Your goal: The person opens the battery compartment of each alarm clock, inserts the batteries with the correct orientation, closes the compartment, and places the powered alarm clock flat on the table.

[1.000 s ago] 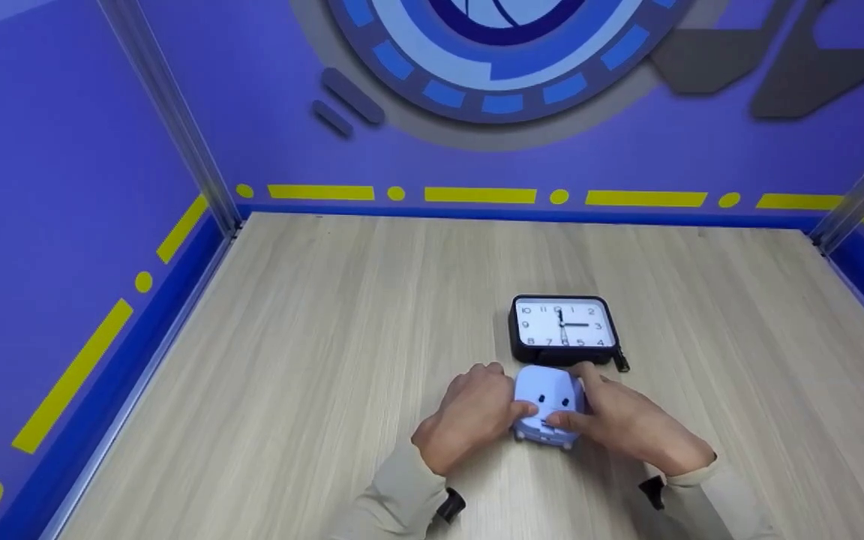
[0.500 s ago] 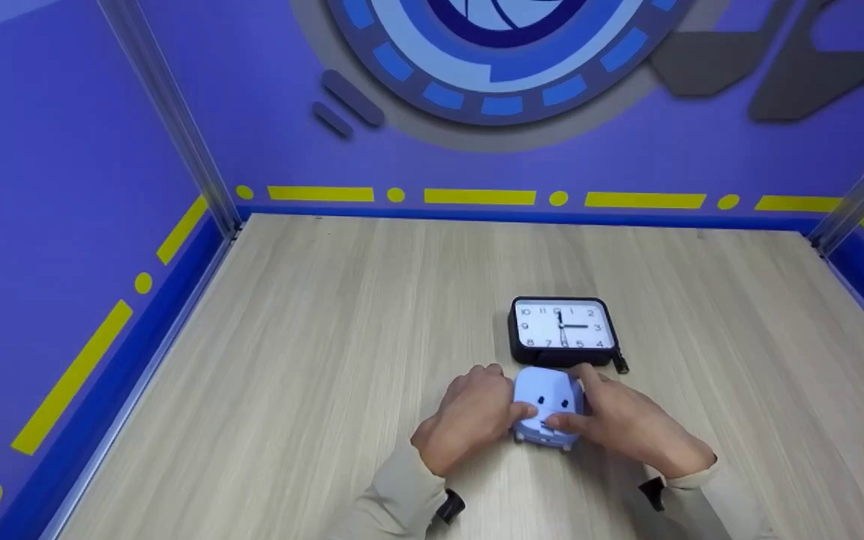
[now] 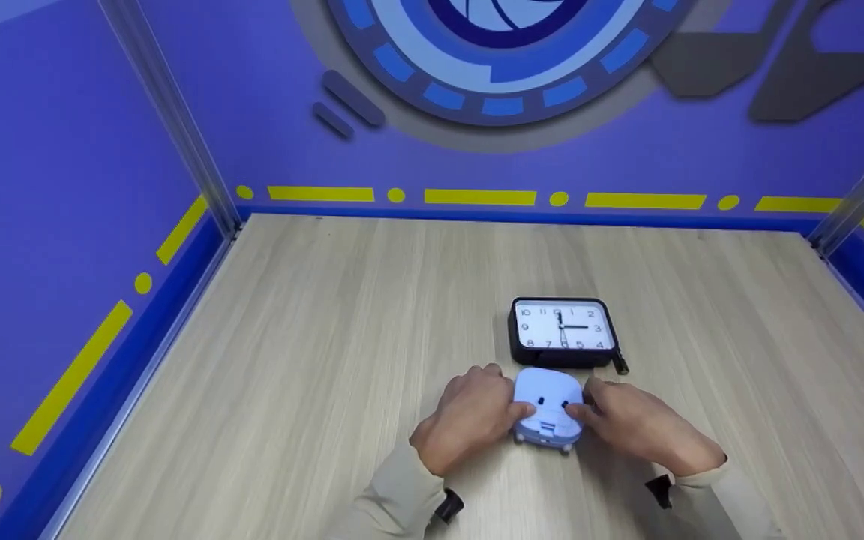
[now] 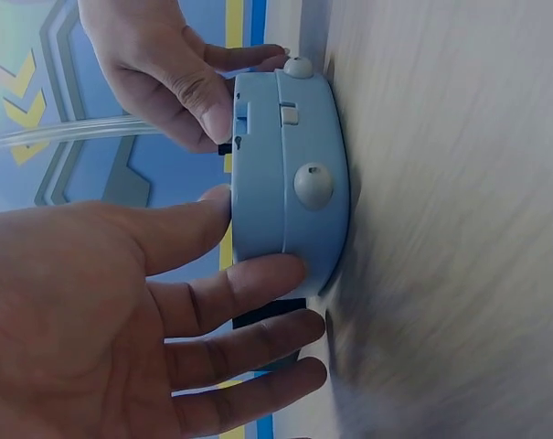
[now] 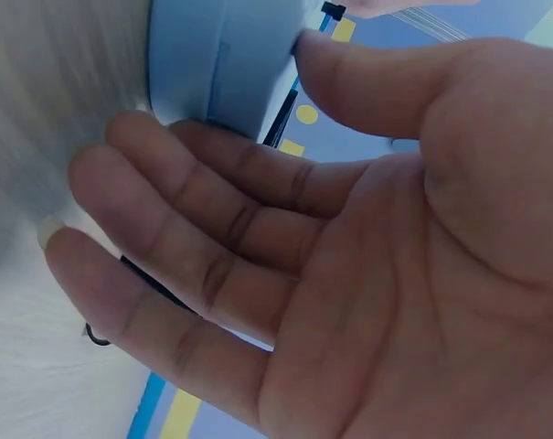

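Observation:
A light-blue, suitcase-shaped small box with two dark eye dots, a front latch and small round feet lies on the wooden table. My left hand holds its left side, thumb on the top face; in the left wrist view the index fingertip presses the box's side and the other fingers extend loosely. My right hand grips the right side, thumb on the top near the right eye dot. In the right wrist view, its index finger bends against the box. The latch is uncovered, and the lid looks closed.
Just behind the box lies a black rectangular case with a clock face, a short black tab at its right corner. The wood-grain table is bounded by purple-blue panels and metal posts.
My right hand has shifted slightly right, its thumb sliding from beside the latch up to the right eye dot. My left hand, the box and the clock-faced case stay put.

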A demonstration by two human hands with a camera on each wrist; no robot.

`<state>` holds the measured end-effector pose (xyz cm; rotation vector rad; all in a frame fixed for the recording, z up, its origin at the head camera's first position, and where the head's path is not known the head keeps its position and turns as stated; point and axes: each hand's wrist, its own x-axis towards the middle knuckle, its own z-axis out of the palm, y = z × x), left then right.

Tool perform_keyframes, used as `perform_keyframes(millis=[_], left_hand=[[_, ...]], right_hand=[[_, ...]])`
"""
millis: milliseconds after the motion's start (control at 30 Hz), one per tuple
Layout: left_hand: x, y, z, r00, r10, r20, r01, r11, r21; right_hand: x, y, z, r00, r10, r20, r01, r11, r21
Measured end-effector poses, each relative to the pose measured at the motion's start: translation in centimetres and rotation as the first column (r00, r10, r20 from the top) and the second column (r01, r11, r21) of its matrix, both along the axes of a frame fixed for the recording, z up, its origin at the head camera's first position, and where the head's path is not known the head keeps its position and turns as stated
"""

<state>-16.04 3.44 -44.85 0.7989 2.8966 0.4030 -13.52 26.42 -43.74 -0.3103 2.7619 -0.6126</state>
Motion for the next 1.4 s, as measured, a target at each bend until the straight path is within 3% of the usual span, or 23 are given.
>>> perform_keyframes(millis=[267,467,700,1067,1300,1400], left_hand=[[0.0,-0.2,-0.1,1.0,0.015,-0.018,-0.015,1.0,0.026],[0.0,-0.3,-0.3,0.999,0.017,-0.039,-0.016,0.999,0.042],[0.0,-0.2,-0.2,1.0,0.013,-0.025,-0.012,0.999,0.047],[-0.3,-0.8,0.6,0.994,-0.007,0.113,-0.007,0.992,0.124],[-0.5,-0.9,0.3,0.972,-0.004,0.234,-0.051,0.972,0.228],[-0.6,-0.9,0.2,0.966,-0.017,0.257,-0.057,0.958,0.28]], right_hand=[[-0.7,1.1,-0.7,0.993,0.022,0.118,-0.002,0.986,-0.168],[-0.8,2.3,-1.4,0.949,0.084,0.305,0.047,0.917,-0.397],[-1.0,2.8,-2.1,0.92,0.11,0.376,0.092,0.871,-0.482],[-1.3,3.4,-2.1,0.9,0.135,0.415,0.109,0.852,-0.512],[-1.8,4.9,-3.0,0.869,0.191,0.457,0.133,0.799,-0.587],[-1.9,5.2,-3.2,0.867,0.218,0.447,0.123,0.777,-0.617]])
